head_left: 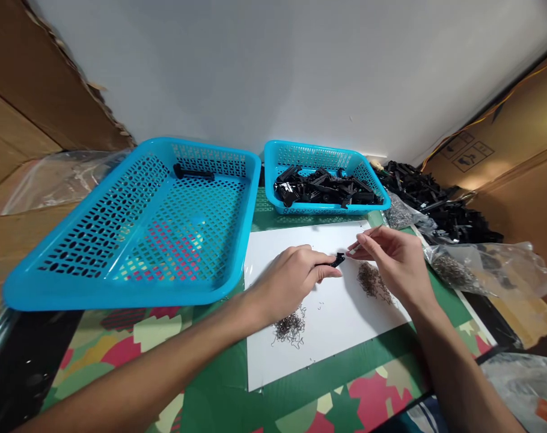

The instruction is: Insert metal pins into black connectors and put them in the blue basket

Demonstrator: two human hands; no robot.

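Note:
My left hand (291, 278) is closed on a small black plastic part (338, 260), held just above a white sheet (327, 337). My right hand (393, 260) pinches something thin and pale at its fingertips, right beside the black part's tip. Two heaps of small metal springs lie on the sheet: one (291, 328) under my left wrist, another (371, 281) beneath my right palm.
A large blue basket (120, 288) at left holds one black part (193, 173). A smaller blue basket (318, 209) behind the sheet is full of black parts. More black parts (436, 201) and plastic bags of springs (463, 264) lie at right. Cardboard boxes flank both sides.

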